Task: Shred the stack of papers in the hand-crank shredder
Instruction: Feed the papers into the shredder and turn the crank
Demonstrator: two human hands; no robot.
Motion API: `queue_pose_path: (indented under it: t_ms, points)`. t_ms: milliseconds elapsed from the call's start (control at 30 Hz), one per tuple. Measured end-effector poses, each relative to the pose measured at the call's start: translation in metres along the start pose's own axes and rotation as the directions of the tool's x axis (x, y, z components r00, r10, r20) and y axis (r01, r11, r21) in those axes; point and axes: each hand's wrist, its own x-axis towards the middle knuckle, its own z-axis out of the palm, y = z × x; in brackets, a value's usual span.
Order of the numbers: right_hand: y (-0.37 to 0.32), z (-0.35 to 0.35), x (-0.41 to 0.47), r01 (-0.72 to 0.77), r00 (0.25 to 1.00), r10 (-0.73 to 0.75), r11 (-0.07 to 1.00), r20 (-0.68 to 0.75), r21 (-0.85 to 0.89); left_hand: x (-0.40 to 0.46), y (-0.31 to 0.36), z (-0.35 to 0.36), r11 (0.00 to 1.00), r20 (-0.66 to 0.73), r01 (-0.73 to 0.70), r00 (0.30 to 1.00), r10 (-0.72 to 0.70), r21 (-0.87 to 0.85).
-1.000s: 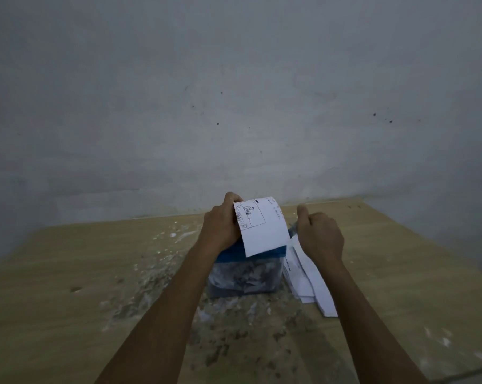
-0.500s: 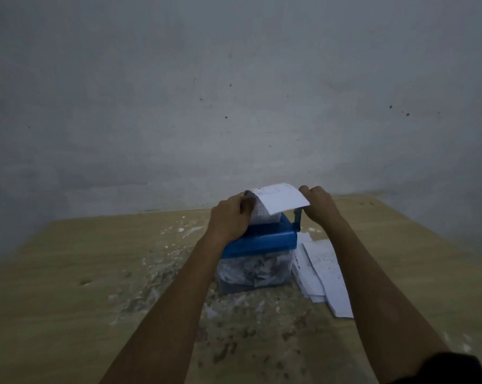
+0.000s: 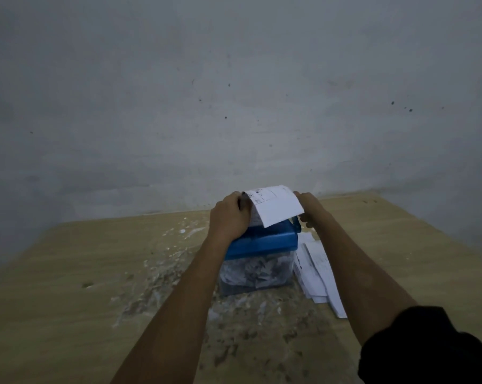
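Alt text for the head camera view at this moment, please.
A person's left hand holds a printed sheet at the top of a blue hand-crank shredder while the right hand grips its crank; more papers lie beside it on the wooden table.

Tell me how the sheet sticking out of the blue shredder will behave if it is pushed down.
The sheet is likely floppy: its free end already curls over toward the camera above the shredder. It probably buckles rather than feeds if pushed from the top. It looks light, held by the left hand alone at one edge.

Wooden table (image 3: 68, 286), blue-lidded shredder (image 3: 262, 242), paper stack (image 3: 316, 273) just beside it, scattered scraps (image 3: 162, 275)
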Motion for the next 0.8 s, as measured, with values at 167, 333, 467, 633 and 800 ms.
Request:
queue_pose_path:
  t_ms: [167, 333, 467, 633, 800]
  points:
    - [0.018, 0.022, -0.014, -0.120, 0.966, 0.091, 0.987, 0.241, 0.106, 0.004, -0.001, 0.006, 0.996, -0.035, 0.082, 0.996, -0.083, -0.023]
    - [0.053, 0.043, -0.028, -0.201, 0.943, 0.105, 0.936, 0.316, 0.289, -0.003, 0.006, 0.013, 0.989, -0.126, 0.150, 0.981, -0.146, 0.019]
    - [0.055, 0.048, -0.027, -0.147, 0.977, 0.099, 0.956, 0.190, 0.255, -0.002, 0.005, 0.016, 0.988, -0.132, 0.156, 0.980, -0.152, 0.021]
    - [0.057, 0.055, -0.022, -0.127, 0.991, 0.119, 0.983, 0.067, 0.135, -0.002, -0.002, 0.007, 0.980, -0.072, 0.134, 0.990, -0.125, 0.150]
    - [0.059, 0.057, -0.022, -0.095, 0.995, 0.095, 0.993, 0.014, 0.073, -0.013, -0.026, -0.007, 0.986, 0.201, -0.034, 0.980, 0.000, 0.165]
